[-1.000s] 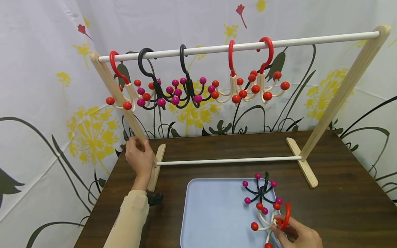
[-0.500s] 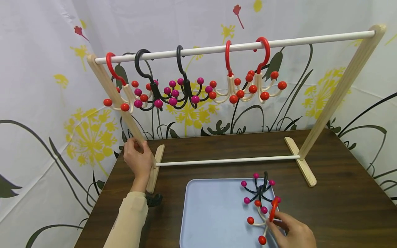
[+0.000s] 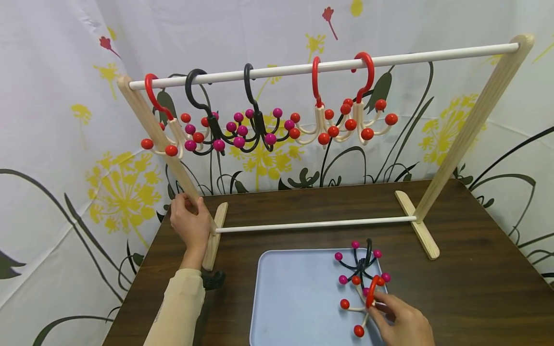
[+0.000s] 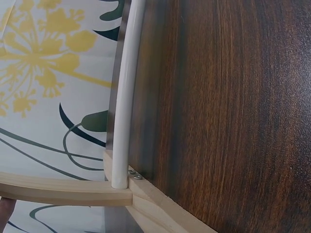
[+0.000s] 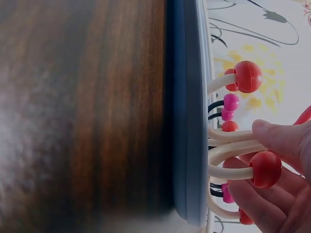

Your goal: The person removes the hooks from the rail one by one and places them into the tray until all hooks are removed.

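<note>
My left hand (image 3: 190, 228) grips the lower left post (image 3: 151, 122) of a wooden rack with white rods. In the left wrist view that post (image 4: 63, 188) meets the lower rod (image 4: 127, 87), with only a fingertip showing. My right hand (image 3: 402, 323) pinches a cream multi-arm hanger (image 3: 362, 310) with a red hook and red ball tips, low over the blue-grey tray (image 3: 281, 293). The right wrist view shows thumb and fingers around its cream stem (image 5: 240, 145). Just behind it in the tray lies a black hanger (image 3: 361, 264) with magenta balls, partly overlapped.
From the upper rod (image 3: 446, 54) hang several similar hangers, including a black one (image 3: 258, 122) and a red-hooked one (image 3: 319, 113). The rack's right foot (image 3: 417, 226) stands behind the tray on the brown table (image 3: 480, 274). A flower-patterned curtain (image 3: 52, 62) is behind.
My right hand has moved left with the cream hanger, and its red hook has swung from the right side to lean up and left. The left hand keeps its grip on the post.
</note>
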{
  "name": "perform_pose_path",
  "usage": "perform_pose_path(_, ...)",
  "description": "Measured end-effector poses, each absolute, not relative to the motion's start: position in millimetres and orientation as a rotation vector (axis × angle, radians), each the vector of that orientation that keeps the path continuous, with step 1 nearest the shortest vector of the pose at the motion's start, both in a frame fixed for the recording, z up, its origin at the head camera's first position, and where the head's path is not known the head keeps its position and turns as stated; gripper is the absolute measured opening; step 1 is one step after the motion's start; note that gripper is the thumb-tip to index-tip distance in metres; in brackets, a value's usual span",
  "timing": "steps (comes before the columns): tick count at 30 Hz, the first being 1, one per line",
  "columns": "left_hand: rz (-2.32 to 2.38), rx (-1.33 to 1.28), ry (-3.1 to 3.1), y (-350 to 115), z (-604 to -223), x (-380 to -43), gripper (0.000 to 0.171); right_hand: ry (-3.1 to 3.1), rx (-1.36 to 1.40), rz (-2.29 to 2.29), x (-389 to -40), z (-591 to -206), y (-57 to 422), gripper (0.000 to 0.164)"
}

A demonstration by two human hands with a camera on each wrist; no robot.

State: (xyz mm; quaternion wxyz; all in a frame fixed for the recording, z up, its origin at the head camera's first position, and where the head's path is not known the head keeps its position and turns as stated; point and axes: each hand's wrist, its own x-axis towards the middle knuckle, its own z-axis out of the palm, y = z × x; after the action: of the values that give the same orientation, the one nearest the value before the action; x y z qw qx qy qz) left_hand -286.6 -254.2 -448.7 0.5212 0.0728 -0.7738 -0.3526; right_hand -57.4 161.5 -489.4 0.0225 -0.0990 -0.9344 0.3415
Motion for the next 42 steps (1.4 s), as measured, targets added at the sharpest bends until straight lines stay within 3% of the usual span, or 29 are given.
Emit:
perform_pose_path(13, -0.831, 0.174, -1.854, -254.6, -449.3, -287.9, 0.019, -2.884, -0.412, 1.312, -57.5, -486.5, 167.1, 0.037)
perform_pose_path(24, -0.837, 0.187, -1.845, -255.0, -451.0, -288.4, 0.019, -2.853, -0.409, 1.379, -53.2, -459.8, 201.3, 0.036)
perform_pose_path(32, -0.842, 0.158, -1.849, -253.2, -450.2, -288.4, 0.019, -2.613, -0.087, 1.088, -56.7, -415.8, 221.5, 0.025)
perform_pose_path(42, -0.846, 0.168, -1.854, -254.1, -449.2, -288.2, 0.018, -2.359, 0.289, 1.004, -110.3, -335.3, 229.8, 0.033)
